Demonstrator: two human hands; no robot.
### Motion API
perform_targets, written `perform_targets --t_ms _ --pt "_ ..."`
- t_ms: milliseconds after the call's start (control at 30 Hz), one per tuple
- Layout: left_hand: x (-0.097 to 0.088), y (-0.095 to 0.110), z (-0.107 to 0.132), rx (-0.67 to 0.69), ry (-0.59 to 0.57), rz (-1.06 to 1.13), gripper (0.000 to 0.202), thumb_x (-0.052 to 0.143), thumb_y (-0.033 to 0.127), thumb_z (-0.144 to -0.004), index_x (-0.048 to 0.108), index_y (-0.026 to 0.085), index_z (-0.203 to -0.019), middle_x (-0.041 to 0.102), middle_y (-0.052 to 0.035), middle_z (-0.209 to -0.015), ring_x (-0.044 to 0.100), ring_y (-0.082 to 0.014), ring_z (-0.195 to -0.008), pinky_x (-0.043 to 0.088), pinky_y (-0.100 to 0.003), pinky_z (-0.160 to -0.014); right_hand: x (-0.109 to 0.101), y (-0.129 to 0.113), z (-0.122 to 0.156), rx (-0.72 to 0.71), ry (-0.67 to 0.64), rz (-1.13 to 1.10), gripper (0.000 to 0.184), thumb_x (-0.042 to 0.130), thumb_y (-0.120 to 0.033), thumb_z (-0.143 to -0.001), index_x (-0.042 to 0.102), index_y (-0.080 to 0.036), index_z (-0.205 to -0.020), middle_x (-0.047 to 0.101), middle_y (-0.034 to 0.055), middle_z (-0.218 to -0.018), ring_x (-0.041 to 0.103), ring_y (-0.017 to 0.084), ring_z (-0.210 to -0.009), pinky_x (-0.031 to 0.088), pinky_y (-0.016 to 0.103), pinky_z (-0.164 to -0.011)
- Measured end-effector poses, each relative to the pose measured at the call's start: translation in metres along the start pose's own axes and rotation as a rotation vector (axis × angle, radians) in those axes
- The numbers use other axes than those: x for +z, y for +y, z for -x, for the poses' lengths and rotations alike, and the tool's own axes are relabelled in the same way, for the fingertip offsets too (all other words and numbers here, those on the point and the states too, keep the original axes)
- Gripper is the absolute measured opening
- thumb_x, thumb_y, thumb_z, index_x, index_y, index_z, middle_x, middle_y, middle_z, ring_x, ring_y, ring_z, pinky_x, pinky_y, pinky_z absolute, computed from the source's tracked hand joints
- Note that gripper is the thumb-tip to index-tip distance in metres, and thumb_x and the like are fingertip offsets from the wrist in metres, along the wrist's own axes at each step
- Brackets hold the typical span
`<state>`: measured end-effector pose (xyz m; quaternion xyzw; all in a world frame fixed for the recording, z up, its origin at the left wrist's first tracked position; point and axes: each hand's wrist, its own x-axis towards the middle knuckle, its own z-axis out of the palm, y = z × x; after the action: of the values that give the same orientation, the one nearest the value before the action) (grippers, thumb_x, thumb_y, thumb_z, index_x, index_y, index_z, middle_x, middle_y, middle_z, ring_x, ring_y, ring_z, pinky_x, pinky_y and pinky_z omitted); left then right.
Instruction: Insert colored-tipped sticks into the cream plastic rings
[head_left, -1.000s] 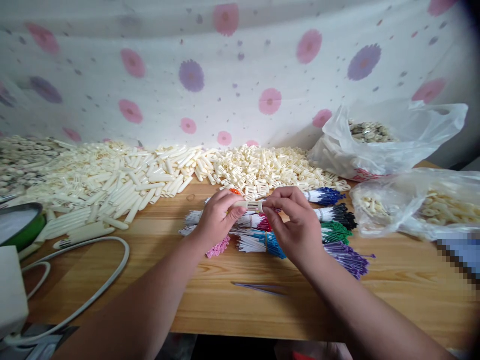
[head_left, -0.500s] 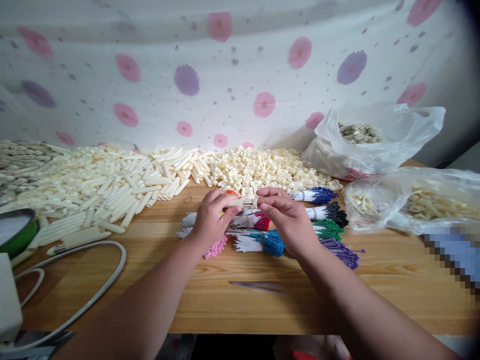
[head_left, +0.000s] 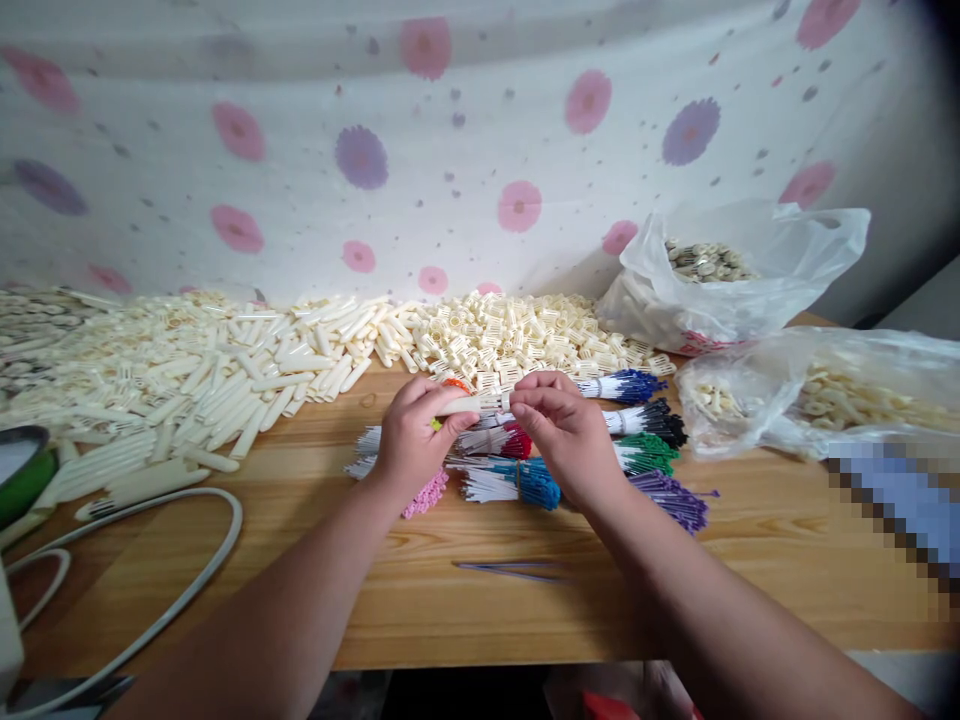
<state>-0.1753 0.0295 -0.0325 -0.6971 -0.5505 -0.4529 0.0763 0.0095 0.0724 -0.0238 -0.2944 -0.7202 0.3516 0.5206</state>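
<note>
My left hand (head_left: 415,440) is closed around a cream plastic pen barrel (head_left: 457,406), held level above the table. At the barrel's right end sits a cream slotted sleeve (head_left: 494,401), and my right hand (head_left: 564,432) pinches its outer end between thumb and fingers. Under and around both hands lie bundles of thin white pen refills with coloured ends: blue (head_left: 538,484), red (head_left: 517,440), pink (head_left: 426,494), green (head_left: 651,454), black (head_left: 660,426) and purple (head_left: 675,499). My hands partly cover several of these. Tweezers (head_left: 510,571) rest nearer the table's front edge.
A heap of cream barrels (head_left: 247,375) spreads along the back left, beside a pile of slotted sleeves (head_left: 517,335). Plastic bags (head_left: 739,310) of parts stand at the right. On the left are a white cable (head_left: 225,545) and a green bowl (head_left: 30,485).
The view has shifted slightly to the right. My hands keep their hold, and the gap between the barrel and my right fingertips looks a little smaller.
</note>
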Motion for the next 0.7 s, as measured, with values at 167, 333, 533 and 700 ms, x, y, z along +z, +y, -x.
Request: perform_targets --t_ms 167,333,533,700 --pt "0.0 0.001 -0.001 -0.074 -0.135 0.139 0.025 0.057 0.039 -0.084 0.067 0.016 -0.09 0.06 -0.0046 -0.082 0.057 -0.0167 -0.078 0.045 -0.029 -0.07 -0.004 0.001 -0.002 -0.062 -0.032 0.021 0.011 0.058 -0.022 -0.081 0.068 -0.018 -0.078 0.059 0.0055 -0.089 0.056 0.017 -0.086 0.046 0.038 -0.079" --pt "0.0 0.002 -0.002 -0.109 -0.275 0.288 0.035 0.045 0.044 -0.09 0.065 0.014 -0.088 0.057 -0.0034 -0.076 0.054 -0.0165 -0.074 0.042 -0.028 -0.068 -0.009 -0.005 0.0 -0.253 -0.021 0.102 0.012 0.057 -0.019 -0.082 0.069 -0.02 -0.086 0.059 0.0054 -0.09 0.056 0.017 -0.086 0.047 0.037 -0.078" --pt "0.002 -0.003 0.002 -0.188 -0.329 0.4 0.037 0.044 0.047 -0.089 0.063 0.015 -0.091 0.062 -0.0061 -0.091 0.055 -0.0189 -0.087 0.042 -0.03 -0.074 -0.008 -0.008 0.002 -0.417 0.018 0.223 0.015 0.056 -0.015 -0.082 0.067 -0.018 -0.09 0.059 0.0069 -0.09 0.056 0.018 -0.087 0.048 0.036 -0.076" --pt "0.006 -0.007 0.006 -0.33 -0.288 0.645 0.043 0.047 0.057 -0.084 0.062 0.017 -0.091 0.063 -0.0055 -0.087 0.057 -0.0188 -0.083 0.044 -0.032 -0.076 -0.027 -0.029 0.003 -0.438 -0.038 0.207 0.015 0.054 -0.016 -0.084 0.064 -0.019 -0.094 0.06 0.0068 -0.091 0.058 0.017 -0.086 0.048 0.033 -0.074"
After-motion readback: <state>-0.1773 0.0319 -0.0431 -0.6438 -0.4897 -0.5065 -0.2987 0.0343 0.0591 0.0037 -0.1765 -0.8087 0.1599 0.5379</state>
